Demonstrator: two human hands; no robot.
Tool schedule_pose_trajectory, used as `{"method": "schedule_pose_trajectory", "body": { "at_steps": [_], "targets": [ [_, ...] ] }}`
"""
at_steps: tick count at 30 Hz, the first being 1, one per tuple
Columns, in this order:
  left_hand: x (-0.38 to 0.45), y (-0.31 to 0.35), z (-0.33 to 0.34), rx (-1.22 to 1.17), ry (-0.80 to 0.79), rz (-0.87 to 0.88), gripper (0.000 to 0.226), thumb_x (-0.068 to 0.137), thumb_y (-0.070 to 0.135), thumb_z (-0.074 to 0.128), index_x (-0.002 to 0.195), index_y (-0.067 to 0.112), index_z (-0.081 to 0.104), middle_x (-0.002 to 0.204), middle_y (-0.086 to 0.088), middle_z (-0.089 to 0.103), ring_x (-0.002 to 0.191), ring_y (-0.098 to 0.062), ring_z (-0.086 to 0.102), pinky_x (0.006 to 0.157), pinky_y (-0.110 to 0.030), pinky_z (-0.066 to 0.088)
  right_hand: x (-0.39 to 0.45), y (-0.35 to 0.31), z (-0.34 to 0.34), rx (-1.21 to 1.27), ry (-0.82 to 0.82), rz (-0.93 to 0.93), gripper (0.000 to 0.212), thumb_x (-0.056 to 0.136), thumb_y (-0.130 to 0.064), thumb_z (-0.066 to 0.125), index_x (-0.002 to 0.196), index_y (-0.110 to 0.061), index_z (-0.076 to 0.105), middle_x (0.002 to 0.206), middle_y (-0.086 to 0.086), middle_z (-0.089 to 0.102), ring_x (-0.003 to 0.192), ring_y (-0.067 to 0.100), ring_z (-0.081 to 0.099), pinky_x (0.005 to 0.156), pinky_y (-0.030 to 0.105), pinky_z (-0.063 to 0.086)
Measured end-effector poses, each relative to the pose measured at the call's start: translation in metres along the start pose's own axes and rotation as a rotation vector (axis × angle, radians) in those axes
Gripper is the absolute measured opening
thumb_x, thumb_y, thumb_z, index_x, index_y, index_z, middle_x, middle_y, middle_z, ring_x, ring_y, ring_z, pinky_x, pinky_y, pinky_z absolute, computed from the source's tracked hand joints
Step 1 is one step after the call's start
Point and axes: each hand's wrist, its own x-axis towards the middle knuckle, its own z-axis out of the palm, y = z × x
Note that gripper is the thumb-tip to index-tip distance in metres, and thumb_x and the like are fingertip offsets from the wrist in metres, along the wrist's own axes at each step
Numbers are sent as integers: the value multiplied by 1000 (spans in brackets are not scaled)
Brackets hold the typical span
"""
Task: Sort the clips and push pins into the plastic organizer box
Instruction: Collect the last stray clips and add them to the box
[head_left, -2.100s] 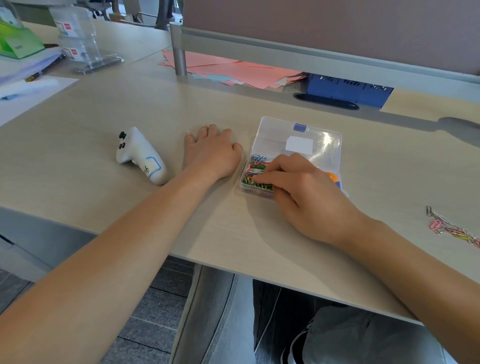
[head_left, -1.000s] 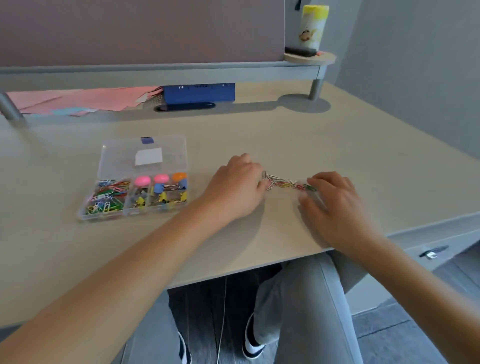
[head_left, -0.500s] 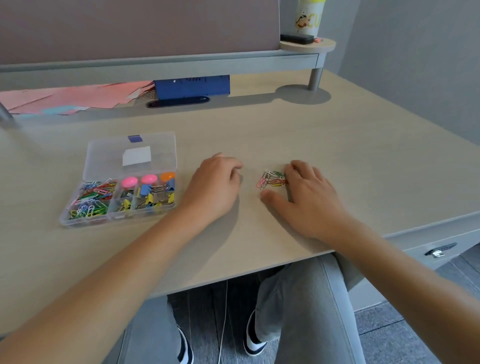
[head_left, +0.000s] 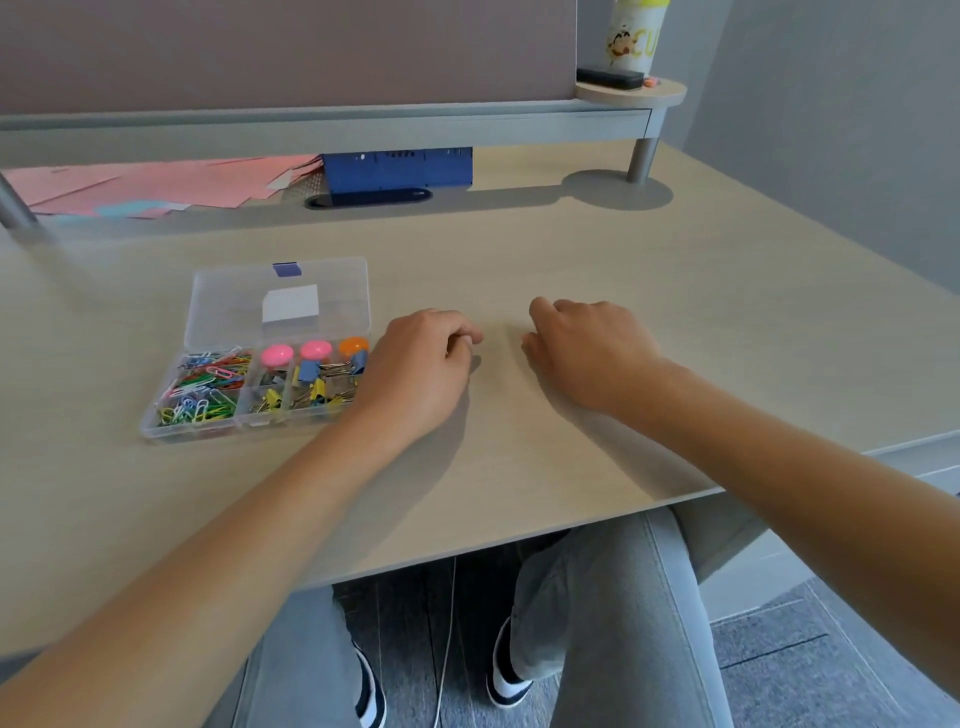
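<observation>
- The desk (head_left: 597, 249) is pale wood-grain. A grey rail and a brownish partition run along its far edge, and a grey wall stands past its right edge.
- At the far right corner a small round shelf (head_left: 631, 93) sits on a post. It carries one cartoon-printed cup (head_left: 631, 34) and one flat black item (head_left: 610, 78).
- Under the rail along the far edge lie a spread of pink papers (head_left: 156, 184) and one blue box (head_left: 397, 169).
- One clear plastic organizer box (head_left: 260, 353) sits left of the desk's centre with its lid laid open toward the far edge.
- Its left compartment holds a heap of coloured paper clips (head_left: 205, 387), too many to count.
- The right side holds three large round-headed push pins (head_left: 314, 349), two pink and one orange. Below them is a jumble of blue and yellow binder clips (head_left: 311, 387).
- The left hand (head_left: 421, 371) rests on the desk just beside the box's right end, fingers curled under. I cannot tell if it holds anything.
- The right hand (head_left: 587, 353) rests well apart from the box, fingers bent down. What lies beneath them is hidden.
- Grey trousers and two shoes show below the near edge.
</observation>
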Motion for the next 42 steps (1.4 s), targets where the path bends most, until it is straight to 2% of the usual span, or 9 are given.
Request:
{"method": "schedule_pose_trajectory", "body": {
  "at_steps": [4,9,13,16,21,24,30,36,42],
  "targets": [
    [-1,2,1,5,-2,-12,25,98,16,52,105,22,75,107,4,73,100,-20,64,87,-38,52,1,6,-1,56,-38,-35,22,105,-34,36,95,-15,35,89,8,57,79,38,61,61,37,37],
    [3,10,8,66,-74,27,21,97,37,55,105,23,67,84,11,65,89,-18,61,78,-38,51,-24,25,5,403,171,141,26,102,-35,35,91,-15,49,86,5,60,77,34,56,66,43,47],
    [14,31,26,342,-162,123,59,92,73,38,108,19,53,103,2,61,94,-25,59,75,-38,47,-50,50,7,460,233,370,30,103,-33,34,89,-14,52,81,5,62,75,33,56,64,42,47],
    [26,45,43,539,-160,205,83,83,89,24,111,16,50,110,-6,62,99,-32,61,71,-39,41,-66,63,5,456,225,441,31,103,-34,36,88,-14,54,78,4,63,74,32,56,62,40,47],
    [42,56,62,699,-173,369,93,70,99,19,103,17,48,101,-10,64,89,-33,63,67,-38,36,-77,69,6,502,248,474,33,104,-34,37,87,-13,55,77,5,64,74,31,57,65,41,49],
    [50,57,63,737,-233,566,79,80,92,22,101,20,45,96,-8,62,80,-31,58,64,-37,36,-74,69,8,531,257,485,35,103,-35,36,86,-13,56,77,4,65,75,31,58,67,42,50],
    [72,53,65,725,-290,913,41,105,53,23,99,18,44,90,-10,63,76,-36,61,61,-35,34,-75,71,9,554,269,497,37,103,-38,36,82,-15,54,75,3,65,74,30,58,65,41,50],
    [83,58,69,745,-325,898,29,107,40,29,89,17,32,83,-12,61,64,-32,44,60,-35,34,-75,69,8,537,272,494,38,102,-41,38,78,-15,51,68,-1,57,69,29,54,56,36,38],
    [79,64,73,876,-266,779,26,108,33,32,91,14,38,87,-16,63,85,-41,63,62,-38,33,-75,67,6,534,254,498,35,100,-42,42,82,-16,57,67,-2,59,68,26,57,59,36,47]
  ]
}}
